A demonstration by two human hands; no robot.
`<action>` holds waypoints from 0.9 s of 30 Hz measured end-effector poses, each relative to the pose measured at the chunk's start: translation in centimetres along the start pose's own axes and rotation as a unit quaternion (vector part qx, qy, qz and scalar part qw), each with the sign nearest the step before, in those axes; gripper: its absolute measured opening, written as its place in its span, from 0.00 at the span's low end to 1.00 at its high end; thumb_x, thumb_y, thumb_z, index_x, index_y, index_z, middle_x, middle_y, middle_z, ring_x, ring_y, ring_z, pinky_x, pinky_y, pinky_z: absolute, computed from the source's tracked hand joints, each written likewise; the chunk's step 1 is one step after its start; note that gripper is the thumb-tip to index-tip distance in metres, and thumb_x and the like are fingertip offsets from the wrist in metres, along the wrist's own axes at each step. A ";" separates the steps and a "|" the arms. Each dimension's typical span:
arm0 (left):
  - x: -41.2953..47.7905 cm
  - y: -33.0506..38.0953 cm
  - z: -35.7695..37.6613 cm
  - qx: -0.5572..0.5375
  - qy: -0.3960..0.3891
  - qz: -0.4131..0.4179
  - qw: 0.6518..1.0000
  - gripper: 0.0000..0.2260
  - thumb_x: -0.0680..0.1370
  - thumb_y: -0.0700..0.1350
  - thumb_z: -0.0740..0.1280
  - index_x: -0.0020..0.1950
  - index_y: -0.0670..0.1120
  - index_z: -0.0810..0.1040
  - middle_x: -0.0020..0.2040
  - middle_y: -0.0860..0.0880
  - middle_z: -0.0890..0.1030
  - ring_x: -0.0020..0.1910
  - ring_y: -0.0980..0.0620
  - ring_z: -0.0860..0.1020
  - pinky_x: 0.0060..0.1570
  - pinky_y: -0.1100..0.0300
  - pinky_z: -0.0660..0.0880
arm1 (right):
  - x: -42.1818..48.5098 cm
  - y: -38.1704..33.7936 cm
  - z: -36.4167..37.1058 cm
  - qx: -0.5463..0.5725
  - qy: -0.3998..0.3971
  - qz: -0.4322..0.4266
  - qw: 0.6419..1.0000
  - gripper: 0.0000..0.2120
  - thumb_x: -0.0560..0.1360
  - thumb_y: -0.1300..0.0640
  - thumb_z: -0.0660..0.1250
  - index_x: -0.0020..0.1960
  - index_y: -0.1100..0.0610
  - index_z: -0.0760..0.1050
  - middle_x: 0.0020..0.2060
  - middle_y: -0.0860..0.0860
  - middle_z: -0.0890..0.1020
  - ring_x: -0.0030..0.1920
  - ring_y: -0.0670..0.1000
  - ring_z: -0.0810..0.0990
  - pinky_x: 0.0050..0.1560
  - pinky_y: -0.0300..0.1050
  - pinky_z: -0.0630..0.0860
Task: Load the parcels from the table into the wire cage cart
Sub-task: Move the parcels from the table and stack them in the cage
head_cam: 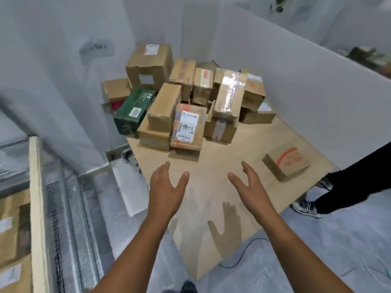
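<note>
A pile of cardboard parcels [160, 111] covers the far half of the wooden table [228, 163]. A labelled parcel [188, 125] stands at the pile's front, and a green box [134, 111] lies on its left. One small parcel with red print [285, 163] lies alone near the table's right edge. My left hand [167, 189] and my right hand [249, 187] hover over the table's bare near part, fingers straight, palms facing each other, holding nothing. The wire cage cart [61, 218] is at lower left, with cardboard parcels [12, 235] inside it.
A white partition [296, 81] runs along the table's right side and white walls stand behind. Another person's legs in black trousers and sneakers [306, 208] stand at the right. A black cable [243, 254] lies on the floor near the table's corner.
</note>
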State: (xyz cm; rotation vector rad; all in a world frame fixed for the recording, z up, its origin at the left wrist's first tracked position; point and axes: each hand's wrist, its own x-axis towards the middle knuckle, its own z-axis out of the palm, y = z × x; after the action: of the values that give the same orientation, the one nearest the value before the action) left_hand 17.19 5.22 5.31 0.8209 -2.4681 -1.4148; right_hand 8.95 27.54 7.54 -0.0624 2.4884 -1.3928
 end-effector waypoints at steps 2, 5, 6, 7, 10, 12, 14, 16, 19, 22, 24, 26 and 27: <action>1.4 0.6 0.9 0.001 -0.002 -0.014 1.000 0.34 0.80 0.63 0.65 0.82 0.48 0.62 0.80 0.46 0.63 0.79 0.47 0.62 0.77 0.49 0.62 | 1.6 0.4 -0.2 0.014 -0.008 0.013 1.000 0.35 0.80 0.36 0.65 0.83 0.43 0.57 0.81 0.46 0.63 0.79 0.51 0.65 0.76 0.54 0.66; 4.6 0.5 1.4 0.006 -0.007 -0.036 0.999 0.34 0.80 0.63 0.66 0.81 0.48 0.62 0.80 0.47 0.63 0.79 0.48 0.62 0.75 0.50 0.63 | 5.0 0.1 1.2 0.033 -0.024 0.028 0.999 0.35 0.80 0.36 0.65 0.83 0.42 0.58 0.81 0.46 0.64 0.78 0.51 0.66 0.73 0.51 0.67; 5.9 0.4 1.6 0.002 -0.010 -0.045 0.999 0.34 0.80 0.63 0.66 0.81 0.49 0.62 0.80 0.47 0.62 0.78 0.47 0.63 0.75 0.51 0.63 | 6.3 -0.1 1.9 0.038 -0.029 0.030 0.998 0.34 0.81 0.36 0.65 0.82 0.42 0.58 0.80 0.46 0.64 0.78 0.51 0.66 0.72 0.50 0.66; 7.3 0.2 1.8 0.000 -0.011 -0.053 0.999 0.34 0.80 0.63 0.66 0.81 0.49 0.62 0.80 0.47 0.62 0.78 0.47 0.63 0.74 0.51 0.64 | 7.7 -0.3 2.7 0.043 -0.033 0.036 0.998 0.34 0.80 0.36 0.65 0.82 0.42 0.58 0.80 0.47 0.65 0.78 0.51 0.66 0.71 0.49 0.66; 11.7 -0.1 2.8 -0.007 -0.013 -0.061 0.998 0.32 0.81 0.60 0.67 0.80 0.48 0.63 0.79 0.48 0.63 0.77 0.47 0.65 0.68 0.56 0.65 | 12.1 -0.8 5.0 0.053 -0.047 0.055 0.996 0.34 0.80 0.35 0.65 0.82 0.42 0.59 0.80 0.46 0.65 0.78 0.51 0.66 0.73 0.52 0.67; 14.6 -0.4 3.9 -0.012 -0.012 -0.056 0.998 0.30 0.81 0.58 0.67 0.79 0.48 0.65 0.77 0.47 0.65 0.75 0.47 0.67 0.63 0.60 0.64 | 15.2 -1.0 6.4 0.057 -0.050 0.063 0.995 0.35 0.80 0.35 0.66 0.82 0.43 0.59 0.80 0.47 0.65 0.78 0.51 0.67 0.75 0.52 0.67; 17.2 -1.0 5.2 -0.009 -0.014 -0.050 0.999 0.28 0.81 0.57 0.68 0.77 0.49 0.66 0.74 0.48 0.67 0.73 0.47 0.69 0.63 0.59 0.66 | 18.1 -1.6 7.6 0.065 -0.044 0.079 0.994 0.35 0.80 0.35 0.65 0.82 0.44 0.59 0.80 0.47 0.66 0.78 0.51 0.67 0.75 0.52 0.67; 19.4 -1.5 6.4 0.003 -0.021 -0.039 0.999 0.28 0.80 0.56 0.69 0.77 0.49 0.66 0.74 0.48 0.68 0.72 0.47 0.70 0.65 0.56 0.70 | 21.0 -2.0 8.8 0.077 -0.039 0.092 0.992 0.33 0.81 0.38 0.65 0.82 0.44 0.60 0.80 0.48 0.66 0.78 0.50 0.66 0.74 0.52 0.66; 21.6 -2.4 8.1 0.048 -0.016 -0.026 0.998 0.32 0.79 0.60 0.69 0.79 0.48 0.64 0.76 0.47 0.67 0.74 0.45 0.67 0.70 0.49 0.68 | 24.4 -2.5 10.5 0.099 -0.043 0.099 0.989 0.32 0.82 0.41 0.65 0.83 0.47 0.60 0.78 0.46 0.68 0.78 0.48 0.66 0.75 0.49 0.65; 22.7 -2.8 9.2 0.056 0.016 -0.033 0.998 0.36 0.78 0.58 0.71 0.80 0.45 0.62 0.76 0.45 0.67 0.75 0.44 0.64 0.72 0.50 0.63 | 26.5 -2.8 12.0 0.129 -0.072 0.109 0.983 0.27 0.83 0.42 0.66 0.80 0.44 0.65 0.73 0.42 0.76 0.72 0.45 0.74 0.72 0.50 0.70; 23.0 -2.7 9.5 0.044 0.023 -0.054 0.997 0.39 0.77 0.58 0.72 0.82 0.45 0.59 0.75 0.43 0.66 0.74 0.45 0.62 0.73 0.50 0.62 | 26.9 -2.7 12.5 0.155 -0.086 0.110 0.978 0.25 0.81 0.41 0.66 0.77 0.42 0.69 0.65 0.39 0.81 0.64 0.40 0.79 0.65 0.48 0.74; 23.3 -2.5 9.9 0.052 0.017 -0.061 0.997 0.40 0.77 0.61 0.71 0.82 0.46 0.58 0.71 0.43 0.66 0.72 0.46 0.62 0.73 0.49 0.63 | 26.6 -2.5 12.3 0.176 -0.083 0.111 0.974 0.29 0.77 0.36 0.67 0.77 0.41 0.69 0.66 0.40 0.81 0.63 0.41 0.80 0.61 0.44 0.76; 23.3 -2.4 10.0 0.060 0.015 -0.063 0.996 0.39 0.77 0.62 0.70 0.82 0.47 0.59 0.69 0.43 0.66 0.70 0.45 0.63 0.72 0.49 0.65 | 26.2 -2.4 11.9 0.178 -0.082 0.106 0.975 0.30 0.78 0.36 0.66 0.77 0.42 0.68 0.68 0.41 0.79 0.63 0.40 0.79 0.58 0.39 0.76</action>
State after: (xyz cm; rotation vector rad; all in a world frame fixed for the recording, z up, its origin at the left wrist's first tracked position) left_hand -5.40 -0.98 -4.70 1.0320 -2.5402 -1.2923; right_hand -13.16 11.74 -2.29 0.1524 2.0140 -1.6409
